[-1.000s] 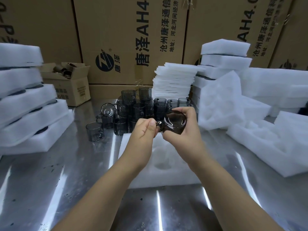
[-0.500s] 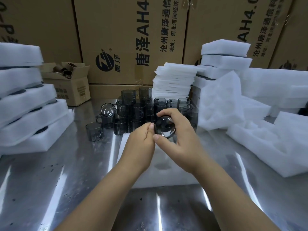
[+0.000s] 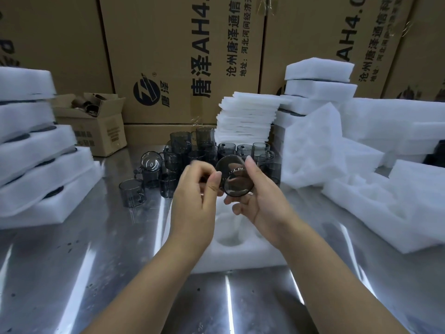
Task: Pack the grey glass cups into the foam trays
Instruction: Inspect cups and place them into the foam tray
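A grey glass cup (image 3: 237,178) is held tilted above the white foam tray (image 3: 243,251), its round base facing me. My right hand (image 3: 261,201) grips it from the right, fingers curled round its body. My left hand (image 3: 196,196) pinches the cup's left edge with thumb and fingers, slightly blurred. The tray lies on the steel table under both hands, with an empty round pocket showing near its front. Several more grey cups (image 3: 192,155) stand clustered behind the hands, one apart at the left (image 3: 131,192).
Stacked foam trays (image 3: 36,165) sit at the left. A pile of thin foam sheets (image 3: 248,119) and loose foam trays (image 3: 375,196) fill the back and right. A small open carton (image 3: 96,124) stands back left before large cardboard boxes.
The cup has been turned in both hands and lifted a little, its base now facing me more squarely. My left hand has shifted on its left edge.
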